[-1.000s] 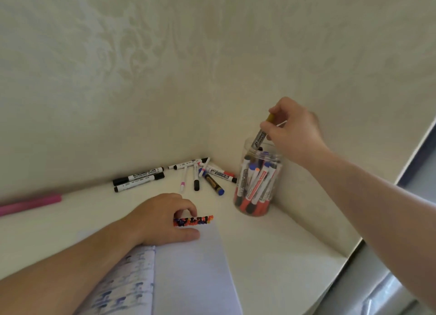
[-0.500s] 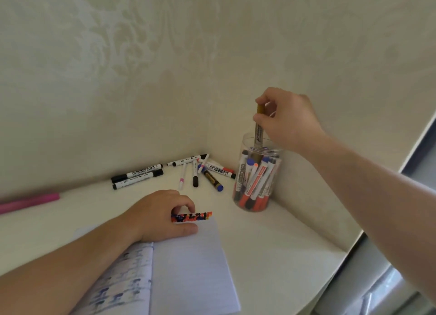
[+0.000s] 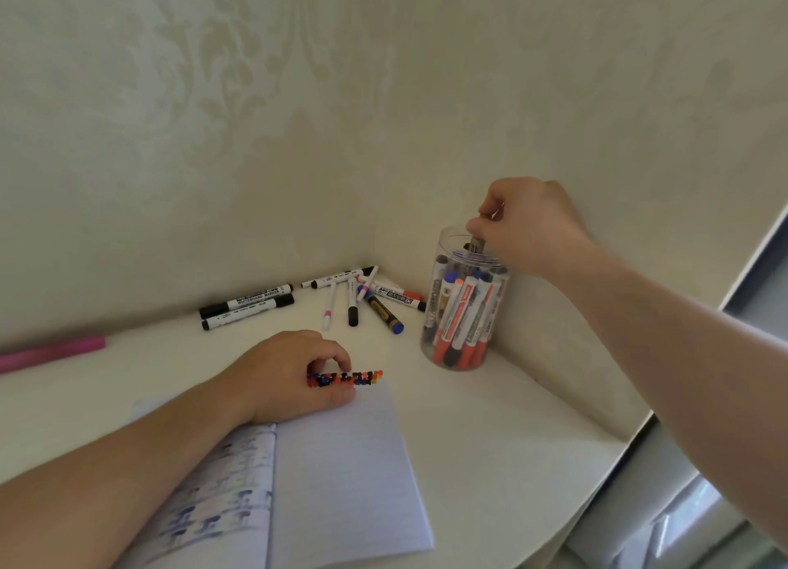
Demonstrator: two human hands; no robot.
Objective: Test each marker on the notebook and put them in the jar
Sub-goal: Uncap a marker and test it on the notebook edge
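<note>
The right hand (image 3: pixel 528 223) sits over the mouth of the clear, round plastic jar (image 3: pixel 464 308), fingers curled and pinching the top of a dark-barrelled marker (image 3: pixel 476 244) that is mostly down among the others already packed inside. The jar stands at about two o'clock from the notebook, close into the corner of the walls.

The left hand (image 3: pixel 294 376) rests on the top edge of the open lined notebook (image 3: pixel 345 462), fingers loosely curled and holding nothing, pinning the page flat. Just beside its fingertips runs a row of coloured test marks (image 3: pixel 345 378) in red, orange, blue and black.

At roughly twelve o'clock from the notebook a scatter of loose markers (image 3: pixel 362 295) lies on the pale worktop (image 3: pixel 490 440), and a pair of black-and-white whiteboard markers (image 3: pixel 247 306) lies side by side at eleven. A pink marker (image 3: pixel 51 353) lies well apart at nine o'clock.

The jar looks crowded, so I'd guess the held marker may jam on the caps below and stand proud. Pushing harder could tip the light jar against the wall or knock it over, spilling the lot. Letting go early might leave the marker leaning out over the rim.
</note>
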